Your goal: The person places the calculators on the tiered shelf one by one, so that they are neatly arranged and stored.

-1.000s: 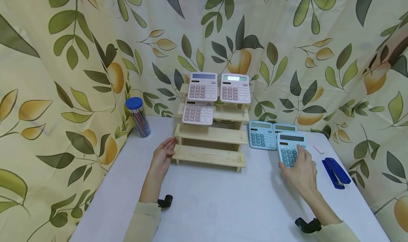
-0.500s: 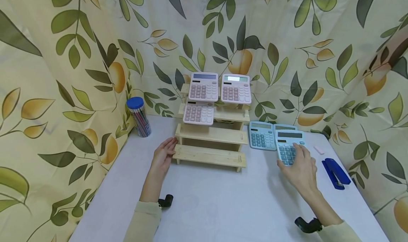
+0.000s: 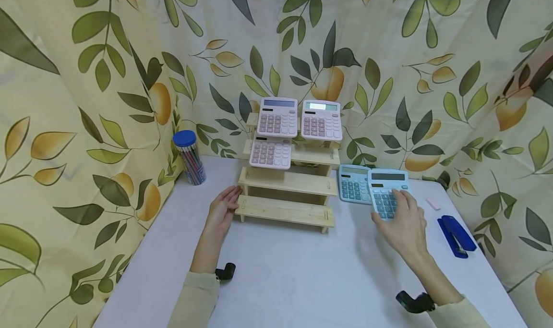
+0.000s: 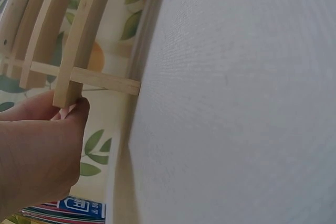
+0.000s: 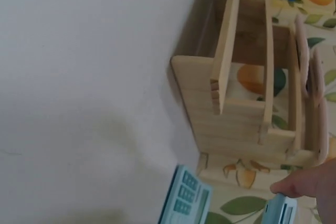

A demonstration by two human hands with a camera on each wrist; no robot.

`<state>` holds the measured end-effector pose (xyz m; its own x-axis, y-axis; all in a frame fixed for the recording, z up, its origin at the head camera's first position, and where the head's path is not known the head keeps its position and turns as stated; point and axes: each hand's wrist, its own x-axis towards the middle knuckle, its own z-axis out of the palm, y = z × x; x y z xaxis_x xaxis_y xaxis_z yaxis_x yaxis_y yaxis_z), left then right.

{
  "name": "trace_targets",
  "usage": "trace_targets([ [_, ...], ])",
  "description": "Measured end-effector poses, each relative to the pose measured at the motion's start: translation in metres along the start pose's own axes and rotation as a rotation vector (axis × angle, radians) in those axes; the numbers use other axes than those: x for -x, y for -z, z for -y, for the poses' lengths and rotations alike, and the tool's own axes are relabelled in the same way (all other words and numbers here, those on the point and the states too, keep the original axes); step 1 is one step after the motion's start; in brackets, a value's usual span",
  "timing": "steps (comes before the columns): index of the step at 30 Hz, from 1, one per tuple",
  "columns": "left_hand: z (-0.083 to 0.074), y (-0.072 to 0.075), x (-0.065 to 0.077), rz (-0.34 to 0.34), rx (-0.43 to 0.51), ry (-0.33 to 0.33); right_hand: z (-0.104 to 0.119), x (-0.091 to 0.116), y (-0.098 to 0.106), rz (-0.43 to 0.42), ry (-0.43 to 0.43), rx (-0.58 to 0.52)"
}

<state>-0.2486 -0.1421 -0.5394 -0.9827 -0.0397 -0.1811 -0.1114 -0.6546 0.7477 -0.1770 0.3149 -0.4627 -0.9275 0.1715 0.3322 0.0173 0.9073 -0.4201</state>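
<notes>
My left hand (image 3: 223, 210) holds the left end of the bottom step of a four-tier wooden display rack (image 3: 285, 210); in the left wrist view its fingers and thumb (image 4: 79, 111) pinch the board's end. On the right, my right hand (image 3: 403, 222) grips a light blue calculator (image 3: 388, 176) by its sides, tilted up toward the head camera. The thumb (image 5: 294, 184) lies on its edge in the right wrist view. A second blue calculator (image 3: 354, 184) lies just left of it, partly overlapped. Pink calculators stand on the rack: two (image 3: 277, 117) on top, one (image 3: 270, 152) a tier below.
A clear tub of pencils (image 3: 191, 160) with a blue lid stands at the back left of the white table (image 3: 294, 280). Right of my right hand lie a blue stapler (image 3: 456, 236) and a small pink eraser (image 3: 433, 204). A leaf-print curtain (image 3: 371, 40) surrounds the table.
My right hand has moved the blue calculator slightly up and to the left, and it now covers the other blue calculator behind it. My left hand stays at the rack.
</notes>
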Motion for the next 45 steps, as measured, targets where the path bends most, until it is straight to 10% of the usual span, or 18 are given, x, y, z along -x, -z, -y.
trace_targets([
  [45,-0.001,-0.001,0.002,0.013,-0.002,-0.011,0.072,-0.015,0.018,-0.007,0.117,-0.061],
])
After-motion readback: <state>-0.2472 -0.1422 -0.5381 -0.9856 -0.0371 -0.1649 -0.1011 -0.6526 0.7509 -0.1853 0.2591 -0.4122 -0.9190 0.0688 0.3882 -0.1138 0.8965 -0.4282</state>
